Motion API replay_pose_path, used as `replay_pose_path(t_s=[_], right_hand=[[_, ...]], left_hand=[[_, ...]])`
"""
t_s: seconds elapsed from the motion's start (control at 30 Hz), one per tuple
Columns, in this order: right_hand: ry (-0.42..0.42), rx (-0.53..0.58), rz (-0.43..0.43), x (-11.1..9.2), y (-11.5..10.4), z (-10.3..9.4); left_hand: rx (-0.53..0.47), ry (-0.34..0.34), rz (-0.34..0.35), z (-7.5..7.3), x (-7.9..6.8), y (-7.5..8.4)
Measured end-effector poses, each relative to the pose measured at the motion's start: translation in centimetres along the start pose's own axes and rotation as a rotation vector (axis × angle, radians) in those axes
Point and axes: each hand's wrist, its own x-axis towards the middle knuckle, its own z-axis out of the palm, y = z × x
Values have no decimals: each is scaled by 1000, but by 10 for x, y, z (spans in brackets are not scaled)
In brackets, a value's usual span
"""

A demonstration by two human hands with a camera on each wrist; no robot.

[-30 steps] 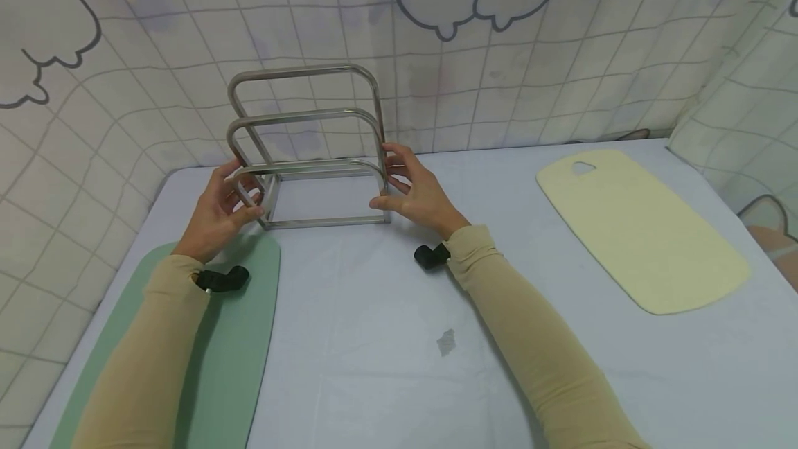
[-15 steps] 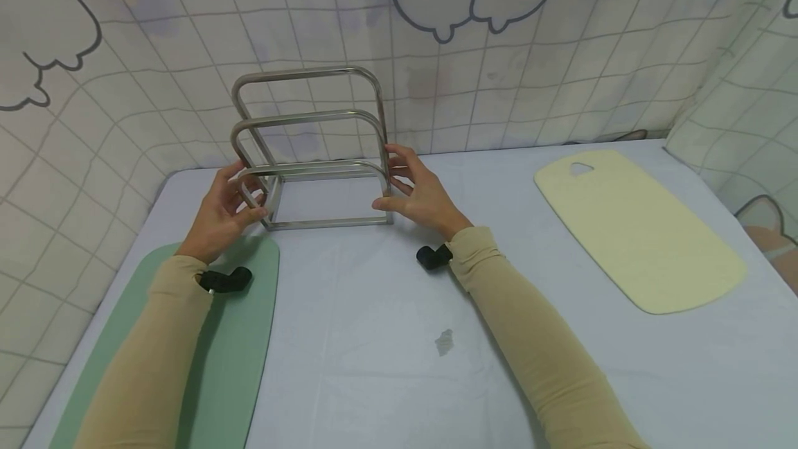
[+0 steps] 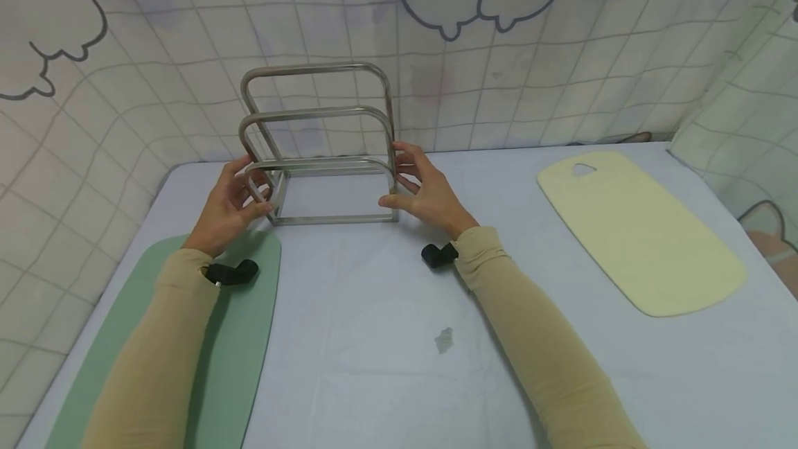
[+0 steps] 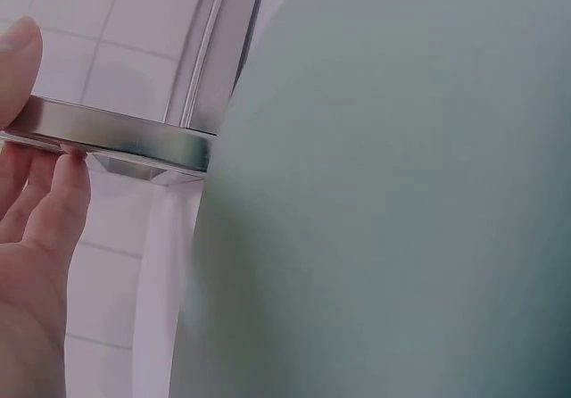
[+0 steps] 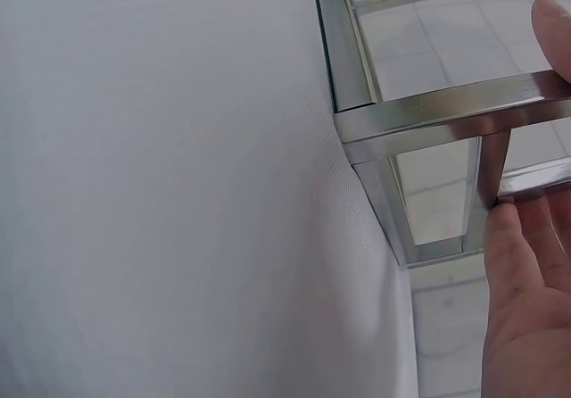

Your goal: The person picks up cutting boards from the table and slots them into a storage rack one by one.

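The left hand and right hand are gripping the rack by opposite sides; an uneven pull would be skewing it, perhaps snagging the green board.

Left arm and right arm stretch forward; left grip and right grip face each other, both pinching between thumb and fingers.

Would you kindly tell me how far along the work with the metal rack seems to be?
Done: the metal rack stands upright on the white table. In hand: the left hand and right hand hold its two sides. Remaining, probably: letting go, and perhaps racking the green board and yellow board, which lie flat on the table outside it.
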Motion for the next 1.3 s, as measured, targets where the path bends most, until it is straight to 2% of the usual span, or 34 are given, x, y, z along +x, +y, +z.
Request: replay_pose_path(t_s=[0.93, 1.3], right_hand=[[13, 8, 18, -3, 7, -6], [15, 9, 7, -6, 5, -8]], left_hand=[[-18, 8, -10, 10, 3, -2], [20, 12, -34, 13, 3, 2]])
